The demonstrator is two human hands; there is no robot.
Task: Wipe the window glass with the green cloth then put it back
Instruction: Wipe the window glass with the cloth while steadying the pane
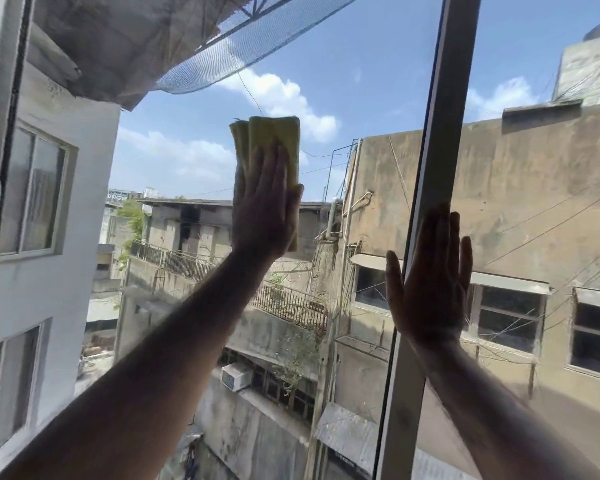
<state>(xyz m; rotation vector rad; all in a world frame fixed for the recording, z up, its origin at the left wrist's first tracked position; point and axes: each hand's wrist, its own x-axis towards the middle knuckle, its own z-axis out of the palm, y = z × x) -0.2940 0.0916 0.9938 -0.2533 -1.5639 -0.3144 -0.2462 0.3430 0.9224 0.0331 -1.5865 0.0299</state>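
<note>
Pressing folded green cloth flat against window glass with our left hand, fingers extended, palm pinning it, near frame centre. Our right hand at 4 o'clock from cloth, fingers spread, empty, flat across window frame and pane.

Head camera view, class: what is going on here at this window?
A person is wiping the window glass. The left hand presses a folded green cloth flat against the pane, fingers spread over it. The right hand rests open and empty across the upright window frame. The cloth is not yet put back.
</note>
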